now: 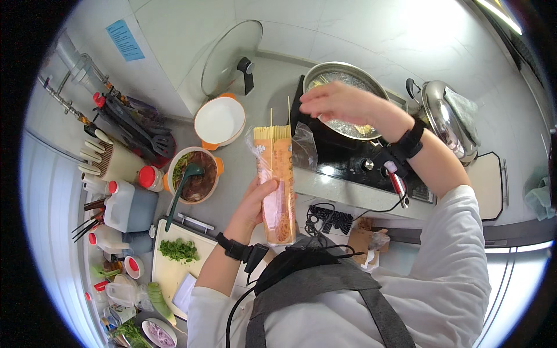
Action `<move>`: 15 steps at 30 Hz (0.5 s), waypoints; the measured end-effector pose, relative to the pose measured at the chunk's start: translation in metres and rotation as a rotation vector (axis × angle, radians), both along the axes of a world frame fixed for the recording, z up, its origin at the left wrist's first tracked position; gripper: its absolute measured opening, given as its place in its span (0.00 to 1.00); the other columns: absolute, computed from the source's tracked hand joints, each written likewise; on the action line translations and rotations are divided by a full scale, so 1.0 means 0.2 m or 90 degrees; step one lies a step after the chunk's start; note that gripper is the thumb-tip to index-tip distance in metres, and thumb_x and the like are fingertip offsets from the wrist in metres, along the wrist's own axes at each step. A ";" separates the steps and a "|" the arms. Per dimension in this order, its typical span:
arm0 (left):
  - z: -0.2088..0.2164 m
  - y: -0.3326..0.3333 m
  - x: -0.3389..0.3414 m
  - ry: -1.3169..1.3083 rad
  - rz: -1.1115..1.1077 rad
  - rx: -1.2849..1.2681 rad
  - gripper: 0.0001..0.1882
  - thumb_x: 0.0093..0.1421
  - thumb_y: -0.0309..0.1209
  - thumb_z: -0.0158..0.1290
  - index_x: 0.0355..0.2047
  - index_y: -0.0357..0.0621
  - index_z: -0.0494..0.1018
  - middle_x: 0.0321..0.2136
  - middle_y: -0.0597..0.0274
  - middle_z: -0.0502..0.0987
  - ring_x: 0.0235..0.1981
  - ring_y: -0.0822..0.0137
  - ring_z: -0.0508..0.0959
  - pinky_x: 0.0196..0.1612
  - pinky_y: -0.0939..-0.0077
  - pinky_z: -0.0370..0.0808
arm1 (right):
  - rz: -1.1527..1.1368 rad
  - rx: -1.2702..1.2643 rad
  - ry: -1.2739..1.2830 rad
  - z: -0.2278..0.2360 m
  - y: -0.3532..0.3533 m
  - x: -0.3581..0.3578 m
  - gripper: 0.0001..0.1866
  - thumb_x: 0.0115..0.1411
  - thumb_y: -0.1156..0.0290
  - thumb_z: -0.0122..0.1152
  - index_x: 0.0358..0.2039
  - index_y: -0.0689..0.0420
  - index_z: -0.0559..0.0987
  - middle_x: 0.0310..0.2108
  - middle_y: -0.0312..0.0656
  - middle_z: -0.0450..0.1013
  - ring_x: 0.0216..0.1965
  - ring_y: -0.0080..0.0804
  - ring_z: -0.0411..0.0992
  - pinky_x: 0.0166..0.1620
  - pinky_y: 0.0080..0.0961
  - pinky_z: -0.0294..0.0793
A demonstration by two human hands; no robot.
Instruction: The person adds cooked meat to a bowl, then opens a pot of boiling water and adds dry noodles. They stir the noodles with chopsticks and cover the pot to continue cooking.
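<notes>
My left hand (pixel 255 200) is wrapped around an upright orange packet of dried noodles (pixel 281 162). Its top is torn open, with pale noodle ends showing and two strands standing taller than the others. To the right, my right hand (pixel 342 104) hovers over the near side of a steel pan (pixel 380 87); its fingers are stretched out, and nothing shows in them. Bubbling water (pixel 354 129) fills the pan, with some yellowish noodles in it. My right hand and forearm hide part of the pan.
The pan sits on a black cooktop (pixel 333 153). Left of the packet stand an empty white bowl (pixel 219 120) and a bowl of dark sauce (pixel 203 174) with a green ladle (pixel 184 182). Chopped greens (pixel 178 249) lie on a cutting board (pixel 162 269). A glass lid (pixel 229 58) leans against the wall.
</notes>
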State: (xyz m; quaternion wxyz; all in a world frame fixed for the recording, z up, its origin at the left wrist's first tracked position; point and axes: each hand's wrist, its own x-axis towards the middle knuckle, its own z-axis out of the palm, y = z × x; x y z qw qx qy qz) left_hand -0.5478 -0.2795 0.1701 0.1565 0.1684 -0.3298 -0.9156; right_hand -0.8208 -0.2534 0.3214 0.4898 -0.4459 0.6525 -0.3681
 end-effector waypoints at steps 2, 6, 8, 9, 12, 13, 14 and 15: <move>0.01 0.01 0.01 -0.017 -0.005 -0.006 0.30 0.59 0.39 0.53 0.57 0.35 0.60 0.44 0.46 0.75 0.38 0.51 0.80 0.38 0.59 0.81 | 0.022 0.041 -0.110 0.00 0.00 0.13 0.15 0.57 0.66 0.65 0.36 0.65 0.77 0.29 0.34 0.70 0.27 0.17 0.64 0.28 0.14 0.64; 0.02 0.02 0.05 -0.008 -0.027 -0.008 0.30 0.59 0.38 0.54 0.56 0.35 0.60 0.44 0.46 0.75 0.38 0.51 0.80 0.38 0.57 0.81 | -0.009 0.056 -0.268 0.00 -0.03 0.27 0.11 0.57 0.70 0.66 0.36 0.62 0.77 0.30 0.32 0.71 0.26 0.13 0.61 0.26 0.10 0.60; 0.01 0.02 0.08 -0.026 -0.034 0.008 0.30 0.58 0.38 0.54 0.56 0.35 0.60 0.43 0.47 0.75 0.38 0.50 0.80 0.38 0.57 0.81 | -0.009 0.061 -0.310 0.00 -0.05 0.30 0.09 0.57 0.72 0.65 0.37 0.62 0.78 0.30 0.32 0.71 0.26 0.13 0.61 0.26 0.09 0.60; 0.01 0.03 0.08 -0.026 -0.039 0.020 0.30 0.58 0.38 0.55 0.56 0.35 0.60 0.43 0.47 0.75 0.38 0.50 0.81 0.38 0.57 0.81 | -0.010 0.060 -0.332 0.00 -0.05 0.31 0.09 0.58 0.72 0.64 0.37 0.62 0.78 0.31 0.32 0.72 0.26 0.12 0.61 0.26 0.09 0.60; 0.00 0.03 0.10 -0.021 -0.045 0.026 0.31 0.57 0.38 0.56 0.56 0.35 0.60 0.42 0.48 0.75 0.37 0.49 0.81 0.38 0.58 0.81 | 0.006 0.090 -0.326 -0.01 -0.06 0.32 0.07 0.59 0.74 0.63 0.37 0.62 0.79 0.33 0.33 0.73 0.26 0.12 0.62 0.26 0.09 0.62; 0.00 0.04 0.11 -0.022 -0.047 0.020 0.32 0.57 0.39 0.56 0.56 0.35 0.59 0.42 0.48 0.76 0.38 0.49 0.81 0.38 0.57 0.81 | 0.023 0.082 -0.329 -0.01 -0.07 0.33 0.07 0.59 0.74 0.62 0.37 0.63 0.79 0.33 0.33 0.73 0.26 0.13 0.63 0.27 0.09 0.63; 0.00 0.04 0.11 -0.022 -0.049 0.013 0.32 0.57 0.39 0.57 0.56 0.35 0.59 0.42 0.48 0.76 0.38 0.49 0.81 0.38 0.57 0.81 | 0.021 0.082 -0.317 -0.02 -0.07 0.33 0.07 0.59 0.73 0.62 0.37 0.63 0.80 0.33 0.33 0.74 0.27 0.13 0.64 0.27 0.10 0.63; 0.01 0.04 0.12 -0.015 -0.053 0.007 0.33 0.56 0.40 0.57 0.56 0.35 0.59 0.42 0.48 0.76 0.38 0.49 0.81 0.38 0.57 0.81 | 0.018 0.082 -0.306 -0.02 -0.07 0.32 0.08 0.60 0.73 0.61 0.37 0.64 0.80 0.34 0.33 0.74 0.27 0.14 0.64 0.27 0.10 0.64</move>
